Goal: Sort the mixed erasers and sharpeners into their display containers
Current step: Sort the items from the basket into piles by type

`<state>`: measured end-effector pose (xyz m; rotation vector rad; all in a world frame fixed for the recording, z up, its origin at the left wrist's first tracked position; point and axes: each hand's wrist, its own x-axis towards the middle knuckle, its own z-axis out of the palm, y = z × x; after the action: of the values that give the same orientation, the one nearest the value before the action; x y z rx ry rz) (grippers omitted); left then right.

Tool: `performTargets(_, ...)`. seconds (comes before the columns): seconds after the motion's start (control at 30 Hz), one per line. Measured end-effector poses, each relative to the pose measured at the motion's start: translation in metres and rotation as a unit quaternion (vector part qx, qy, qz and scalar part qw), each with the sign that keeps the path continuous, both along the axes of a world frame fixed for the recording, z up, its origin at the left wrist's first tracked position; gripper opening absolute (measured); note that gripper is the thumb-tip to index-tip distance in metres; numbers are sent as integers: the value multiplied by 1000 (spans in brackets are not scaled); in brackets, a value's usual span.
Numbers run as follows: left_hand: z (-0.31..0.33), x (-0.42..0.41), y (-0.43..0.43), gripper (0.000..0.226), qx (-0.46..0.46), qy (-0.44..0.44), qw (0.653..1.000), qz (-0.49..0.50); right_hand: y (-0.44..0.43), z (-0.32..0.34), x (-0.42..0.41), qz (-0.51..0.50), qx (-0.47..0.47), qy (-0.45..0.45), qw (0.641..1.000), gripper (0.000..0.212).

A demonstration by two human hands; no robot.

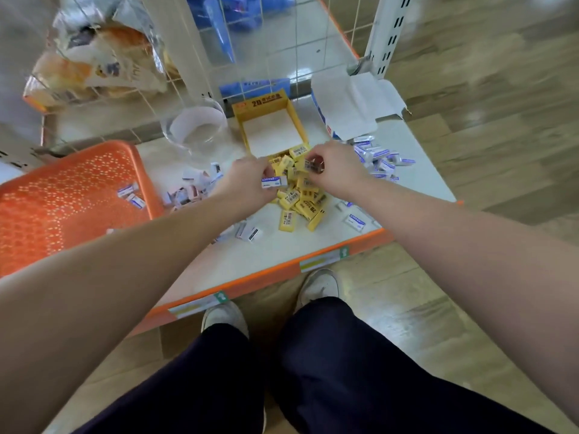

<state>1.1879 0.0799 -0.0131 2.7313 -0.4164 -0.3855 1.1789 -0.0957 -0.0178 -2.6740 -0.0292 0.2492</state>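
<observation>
Yellow erasers (297,198) lie heaped on the shelf (282,255) before their yellow box (263,104). Our left hand (247,177) pinches a white eraser (274,182), our right hand (332,164) a yellow eraser (308,166); we risk boxing the wrong one.

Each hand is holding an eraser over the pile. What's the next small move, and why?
Probably move the right hand forward and drop its yellow eraser into the yellow box. The box stands open just beyond the hand, is mostly bare inside, and matches the eraser in colour. The left hand could then take its white-and-blue eraser to the white box, where it likely belongs.
</observation>
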Motion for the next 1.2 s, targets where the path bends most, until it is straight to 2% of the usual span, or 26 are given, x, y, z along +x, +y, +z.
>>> performTargets(0.2, -5, 1, 12, 19, -14, -6, 1000, 23, 8, -19, -1, 57, -12, 13, 998, 38)
performTargets(0.33, -3, 1, 8, 23, -54, -7, 997, 50, 12, -9, -6, 42, 65, -50, 996, 53)
performTargets(0.53, 4, -2, -8, 20, -156, 34, 984, 75, 12, -7, -12, 23, 118, -95, 988, 41)
performTargets(0.7, 0, -2, -12, 22, -217, 49, 971, 85, -3, -7, -9, 23, 97, -72, 992, 29)
performTargets(0.83, -3, -3, -3, 24, -197, 29, 977, 77, -40, -9, -6, -104, 78, -98, 987, 25)
performTargets(0.97, -5, -5, 6, 21, -161, 24, 985, 60, -74, -26, -15, -203, 7, -60, 977, 22)
performTargets(1.1, -5, -6, 8, 20, -144, 11, 989, 37, -81, -35, -24, -208, -64, 7, 976, 23)
performTargets(1.2, 2, -6, 10, 22, -136, 10, 990, 23, -77, -24, -21, -194, -124, 11, 973, 27)
